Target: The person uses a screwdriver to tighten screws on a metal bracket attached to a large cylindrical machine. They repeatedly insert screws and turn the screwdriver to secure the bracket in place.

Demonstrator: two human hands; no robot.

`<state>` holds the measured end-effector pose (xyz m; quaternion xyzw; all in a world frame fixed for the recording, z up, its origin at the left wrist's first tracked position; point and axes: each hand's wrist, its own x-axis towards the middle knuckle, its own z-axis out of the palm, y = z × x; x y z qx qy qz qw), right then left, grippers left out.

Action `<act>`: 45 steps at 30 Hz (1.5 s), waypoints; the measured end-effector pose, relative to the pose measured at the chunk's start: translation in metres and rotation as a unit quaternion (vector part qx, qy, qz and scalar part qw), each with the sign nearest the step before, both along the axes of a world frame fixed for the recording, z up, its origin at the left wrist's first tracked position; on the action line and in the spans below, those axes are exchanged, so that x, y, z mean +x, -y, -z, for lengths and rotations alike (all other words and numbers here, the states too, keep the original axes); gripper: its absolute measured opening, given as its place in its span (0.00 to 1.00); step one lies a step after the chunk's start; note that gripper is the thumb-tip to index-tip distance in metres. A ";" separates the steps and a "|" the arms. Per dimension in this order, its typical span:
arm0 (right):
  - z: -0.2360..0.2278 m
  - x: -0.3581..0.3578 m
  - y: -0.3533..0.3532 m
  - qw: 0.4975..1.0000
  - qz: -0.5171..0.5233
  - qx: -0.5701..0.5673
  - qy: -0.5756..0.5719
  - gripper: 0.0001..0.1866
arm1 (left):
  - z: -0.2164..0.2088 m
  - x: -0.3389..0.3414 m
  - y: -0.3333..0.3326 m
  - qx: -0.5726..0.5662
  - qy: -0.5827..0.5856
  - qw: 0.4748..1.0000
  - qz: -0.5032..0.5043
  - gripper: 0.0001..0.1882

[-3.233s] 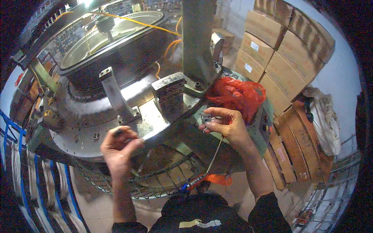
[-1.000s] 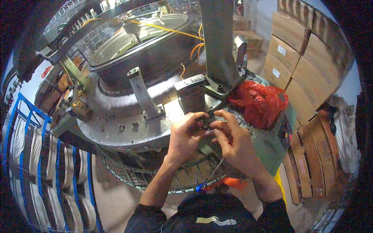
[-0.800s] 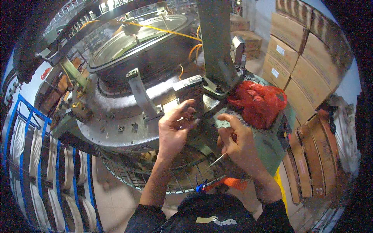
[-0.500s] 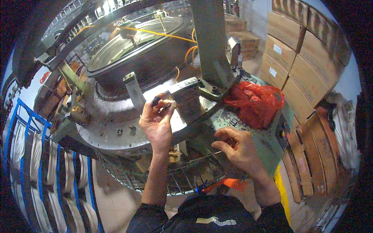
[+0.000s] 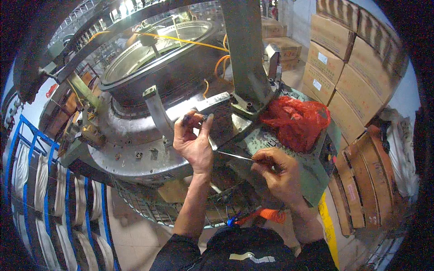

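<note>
My left hand is raised over the machine's rounded metal bed, palm toward me, fingers curled. Between its thumb and fingertips is a small dark piece, too small to name. Another dark spot shows by the index finger. To the right, my right hand pinches the end of a thin shiny metal rod. The rod points left, its far tip close to the heel of my left hand. Whether it touches that hand I cannot tell. A red plastic bag lies beyond my right hand on the worn green surface.
The circular machine with its upright post fills the far middle. A wire guard runs below the bed's front edge. Stacked cartons stand at right, a blue rack with white cloth at left. An orange coiled hose hangs near me.
My left hand has shifted slightly right and turned, its thumb now more upright. My right hand has moved slightly, and the thin metal rod now shows between the hands.
</note>
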<state>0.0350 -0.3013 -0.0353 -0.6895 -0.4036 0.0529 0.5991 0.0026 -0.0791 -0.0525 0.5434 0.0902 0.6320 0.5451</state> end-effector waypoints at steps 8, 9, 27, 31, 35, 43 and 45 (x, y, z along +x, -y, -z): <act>0.009 0.000 -0.011 0.997 -0.005 0.047 -0.053 0.10 | 0.011 0.015 -0.001 -0.067 0.057 0.996 -0.013 0.22; 0.010 0.000 -0.012 0.996 -0.012 0.055 -0.074 0.10 | 0.011 0.015 -0.001 -0.062 0.060 0.996 -0.012 0.22; 0.008 -0.004 -0.023 0.996 0.031 0.087 -0.018 0.08 | 0.005 -0.002 -0.018 -0.032 -0.049 0.998 0.031 0.25; 0.006 -0.006 -0.029 0.991 0.053 0.121 0.020 0.09 | -0.002 -0.004 -0.021 -0.069 -0.041 0.995 0.065 0.27; 0.004 -0.009 -0.040 0.974 0.120 0.126 0.148 0.10 | -0.005 -0.005 -0.024 -0.086 -0.029 0.990 0.112 0.28; 0.005 -0.012 -0.060 0.951 0.149 0.134 0.234 0.11 | -0.010 -0.010 -0.031 -0.049 -0.086 0.990 0.101 0.30; 0.005 -0.013 -0.061 0.947 0.154 0.136 0.248 0.11 | -0.010 -0.010 -0.031 -0.035 -0.085 0.990 0.108 0.30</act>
